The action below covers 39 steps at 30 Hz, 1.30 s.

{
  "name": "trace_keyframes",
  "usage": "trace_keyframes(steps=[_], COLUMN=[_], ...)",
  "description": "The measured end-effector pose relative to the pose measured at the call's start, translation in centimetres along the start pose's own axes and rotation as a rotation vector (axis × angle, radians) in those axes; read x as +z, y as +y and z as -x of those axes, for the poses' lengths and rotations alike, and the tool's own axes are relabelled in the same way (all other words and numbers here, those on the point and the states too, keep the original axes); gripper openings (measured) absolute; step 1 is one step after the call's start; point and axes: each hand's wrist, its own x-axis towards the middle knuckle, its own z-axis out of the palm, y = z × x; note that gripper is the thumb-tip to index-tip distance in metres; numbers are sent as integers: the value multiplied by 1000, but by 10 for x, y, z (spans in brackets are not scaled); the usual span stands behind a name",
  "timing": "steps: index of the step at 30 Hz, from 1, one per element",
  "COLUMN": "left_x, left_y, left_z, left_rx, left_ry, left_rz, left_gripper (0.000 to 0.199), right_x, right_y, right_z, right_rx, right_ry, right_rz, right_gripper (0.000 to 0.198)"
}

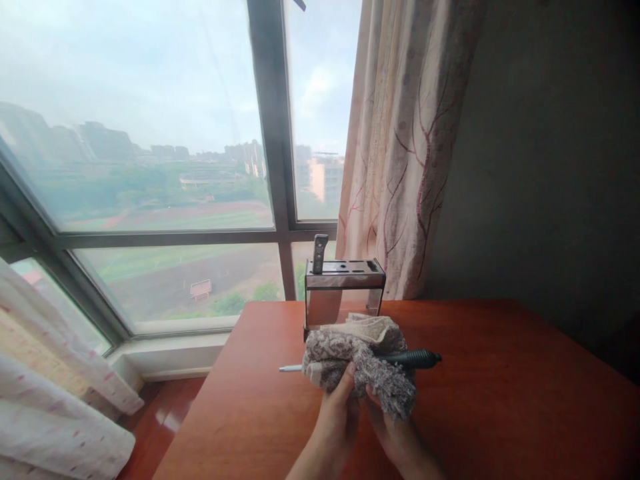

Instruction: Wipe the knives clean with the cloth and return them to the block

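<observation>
Your left hand (334, 417) and right hand (395, 433) both grip the cloth (360, 363), bunched around the knife (400, 359) above the table (500, 387), before the rack (344, 293). Keep the cloth between fingers and edge; wipe toward the white tip. No readable writing.

The cloth (357, 360) hides most of the knife (410, 359).
</observation>
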Motion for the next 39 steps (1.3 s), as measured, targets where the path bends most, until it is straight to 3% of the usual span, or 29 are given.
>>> trace_keyframes(steps=[6,9,11,14,17,21,28,33,39], left_x=[-9,-15,-16,-15,-13,-13,-21,-11,-4], left_y=[9,21,33,52,59,44,15,11,13], left_z=[-10,-20,-25,-27,-23,-17,-16,-11,-9], left_rx=[-71,-60,-35,83,130,8,-90,-21,262], left_ry=[-27,7,3,-27,-176,-343,-395,-371,-353], left_rz=[-61,-159,-244,-399,-727,-905,-955,-1015,-957], left_gripper=[43,32,37,34,22,27,29,19,8], right_x=[-27,-35,-36,-35,-37,-40,-40,-35,-21], right_y=[-19,-32,-40,-48,-50,-49,-50,-50,-57], right_z=[-15,-23,-27,-31,-34,-35,-32,-29,-27], right_rx=[-131,-114,-84,-72,-71,-5,128,144,103], right_ry=[159,186,196,237,281,280,243,229,266], right_rz=[138,10,-135,-292,-338,-399,-472,-465,-326], right_gripper=[40,40,43,50,52,47,45,52,54])
